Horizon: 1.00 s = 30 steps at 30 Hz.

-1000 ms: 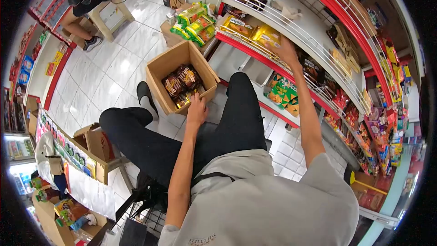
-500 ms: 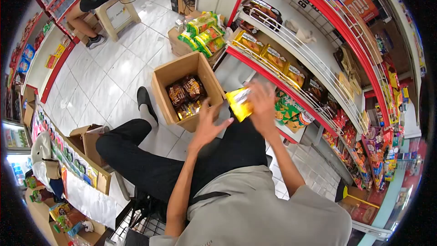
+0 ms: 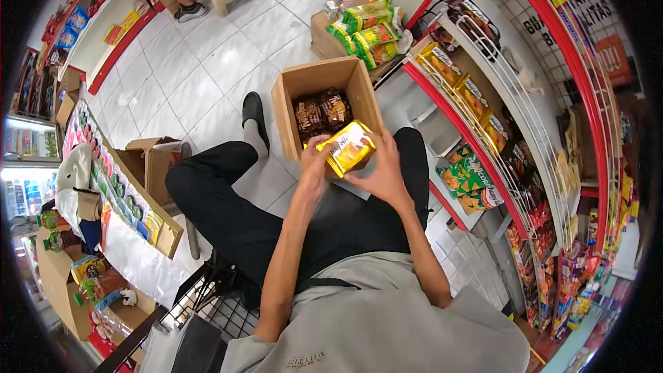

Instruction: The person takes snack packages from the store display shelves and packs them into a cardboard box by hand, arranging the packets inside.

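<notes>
From afar, I am gripping the yellow packet [image 3: 350,149] between my left hand [image 3: 314,167] and my right hand [image 3: 387,178], while the open box [image 3: 321,77] with brown packets [image 3: 323,110] is standing just beyond this grip.

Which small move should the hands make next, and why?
Perhaps the right hand should take the shiny yellow rectangular packet from the left hand: both are at it, and the right is nearer the red-edged metal shelf holding similar yellow packets.
</notes>
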Available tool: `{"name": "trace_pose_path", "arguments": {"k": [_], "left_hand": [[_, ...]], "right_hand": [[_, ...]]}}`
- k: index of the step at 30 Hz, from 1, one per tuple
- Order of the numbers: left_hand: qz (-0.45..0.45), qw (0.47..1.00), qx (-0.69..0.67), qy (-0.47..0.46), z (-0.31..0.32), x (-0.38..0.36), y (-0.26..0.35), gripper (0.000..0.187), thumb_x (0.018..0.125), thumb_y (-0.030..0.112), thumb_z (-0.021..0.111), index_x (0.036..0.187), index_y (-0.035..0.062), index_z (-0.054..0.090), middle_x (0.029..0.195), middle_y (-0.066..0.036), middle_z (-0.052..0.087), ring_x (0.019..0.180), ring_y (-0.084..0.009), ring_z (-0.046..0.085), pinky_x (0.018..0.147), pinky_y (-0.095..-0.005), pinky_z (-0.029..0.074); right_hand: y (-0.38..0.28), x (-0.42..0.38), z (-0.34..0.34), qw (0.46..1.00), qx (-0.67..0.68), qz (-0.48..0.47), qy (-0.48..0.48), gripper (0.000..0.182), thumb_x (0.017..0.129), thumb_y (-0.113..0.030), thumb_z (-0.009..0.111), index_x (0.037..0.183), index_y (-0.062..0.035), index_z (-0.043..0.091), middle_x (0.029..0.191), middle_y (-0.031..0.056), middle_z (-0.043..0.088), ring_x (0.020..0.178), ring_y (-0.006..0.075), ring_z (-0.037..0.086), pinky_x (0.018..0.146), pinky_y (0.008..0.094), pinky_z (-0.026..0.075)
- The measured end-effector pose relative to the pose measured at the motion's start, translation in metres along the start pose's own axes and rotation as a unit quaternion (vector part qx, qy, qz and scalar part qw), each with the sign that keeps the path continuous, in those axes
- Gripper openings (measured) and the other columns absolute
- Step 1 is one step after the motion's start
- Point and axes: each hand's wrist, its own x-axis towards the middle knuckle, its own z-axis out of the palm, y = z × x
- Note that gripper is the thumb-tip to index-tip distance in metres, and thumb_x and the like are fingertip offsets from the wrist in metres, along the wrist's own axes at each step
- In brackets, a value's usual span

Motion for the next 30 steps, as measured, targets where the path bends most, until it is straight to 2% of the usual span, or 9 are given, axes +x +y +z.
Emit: {"name": "trace_pose_path", "arguments": {"k": [2, 5, 8, 9, 11, 16, 20, 23, 30], "left_hand": [[0.065, 0.995, 0.029, 0.066, -0.006, 0.003, 0.006, 0.035, 0.098, 0.008, 0.069, 0.13, 0.0071, 0.056, 0.118, -0.007, 0.069, 0.108, -0.016, 0.067, 0.087, -0.0266, 0.054], [0.099, 0.986, 0.068, 0.116, -0.01, 0.01, 0.011, 0.035, 0.096, 0.006, 0.071, 0.128, 0.0055, 0.057, 0.117, -0.008, 0.068, 0.108, -0.0173, 0.066, 0.087, -0.028, 0.053], [0.108, 0.978, 0.117, 0.132, -0.007, 0.017, 0.021, 0.039, 0.094, 0.006, 0.073, 0.129, 0.0034, 0.056, 0.119, -0.012, 0.067, 0.112, -0.0201, 0.065, 0.09, -0.0312, 0.053], [0.184, 0.944, 0.214, 0.169, -0.001, 0.016, 0.028, 0.041, 0.094, 0.008, 0.073, 0.131, 0.0034, 0.055, 0.123, -0.015, 0.065, 0.116, -0.0241, 0.063, 0.094, -0.0352, 0.051], [0.319, 0.829, 0.398, 0.227, 0.007, 0.015, 0.033, 0.045, 0.095, 0.012, 0.073, 0.134, 0.0035, 0.054, 0.131, -0.021, 0.06, 0.123, -0.0321, 0.059, 0.103, -0.043, 0.047], [0.34, 0.647, 0.549, 0.405, -0.009, 0.037, 0.022, 0.049, 0.096, 0.008, 0.068, 0.14, 0.0019, 0.049, 0.134, -0.026, 0.055, 0.13, -0.0385, 0.051, 0.111, -0.0469, 0.039], [0.289, 0.781, 0.408, 0.374, -0.042, 0.064, -0.003, 0.05, 0.094, 0.007, 0.068, 0.138, -0.0028, 0.046, 0.133, -0.024, 0.054, 0.129, -0.039, 0.052, 0.111, -0.0433, 0.038], [0.208, 0.884, 0.278, 0.313, -0.061, 0.076, -0.037, 0.051, 0.097, 0.003, 0.062, 0.142, -0.0014, 0.04, 0.13, -0.021, 0.057, 0.122, -0.0315, 0.057, 0.107, -0.0395, 0.042], [0.188, 0.887, 0.273, 0.322, -0.059, 0.078, -0.031, 0.047, 0.098, -0.001, 0.059, 0.141, -0.0016, 0.04, 0.13, -0.02, 0.057, 0.119, -0.0289, 0.058, 0.105, -0.0376, 0.043]], "right_hand": [[0.034, 0.016, 0.024, 0.914, 0.348, 0.199, -0.063, 0.07, 0.079, -0.019, 0.088, 0.137, -0.0043, 0.052, 0.146, 0.0209, 0.053, 0.129, 0.0283, 0.058, 0.102, 0.0401, 0.05], [0.077, 0.073, 0.063, 0.845, 0.42, 0.325, -0.06, 0.085, 0.087, -0.022, 0.083, 0.155, -0.0027, 0.036, 0.144, 0.0192, 0.056, 0.122, 0.0224, 0.063, 0.097, 0.0375, 0.054], [0.148, 0.128, 0.112, 0.85, 0.403, 0.312, -0.134, 0.078, 0.084, -0.024, 0.085, 0.146, 0.004, 0.048, 0.126, 0.0178, 0.069, 0.107, 0.0211, 0.069, 0.09, 0.0368, 0.056], [0.176, 0.149, 0.128, 0.847, 0.403, 0.317, -0.137, 0.078, 0.084, -0.024, 0.085, 0.146, 0.004, 0.048, 0.126, 0.0178, 0.069, 0.107, 0.0211, 0.069, 0.09, 0.0368, 0.056], [0.231, 0.176, 0.16, 0.912, 0.109, 0.309, -0.248, 0.043, 0.085, -0.022, 0.085, 0.116, 0.0049, 0.071, 0.101, 0.0167, 0.074, 0.088, 0.0278, 0.07, 0.081, 0.0402, 0.056], [0.284, 0.178, 0.225, 0.829, 0.107, 0.363, -0.412, 0.032, 0.084, -0.024, 0.086, 0.086, 0.0048, 0.072, 0.094, 0.0148, 0.072, 0.078, 0.0278, 0.066, 0.076, 0.0424, 0.056], [0.322, 0.168, 0.286, 0.743, 0.001, 0.5, -0.445, 0.029, 0.08, -0.01, 0.082, 0.105, 0.0002, 0.074, 0.101, 0.0118, 0.075, 0.085, 0.028, 0.069, 0.067, 0.0424, 0.056], [0.366, 0.157, 0.326, 0.762, -0.065, 0.457, -0.454, 0.026, 0.083, -0.013, 0.078, 0.106, -0.0005, 0.074, 0.105, 0.0126, 0.074, 0.088, 0.0291, 0.068, 0.071, 0.0442, 0.056], [0.443, 0.145, 0.373, 0.792, -0.227, 0.218, -0.524, 0.024, 0.091, -0.018, 0.067, 0.108, -0.0022, 0.073, 0.114, 0.0145, 0.071, 0.096, 0.0319, 0.066, 0.08, 0.0485, 0.054]]}}
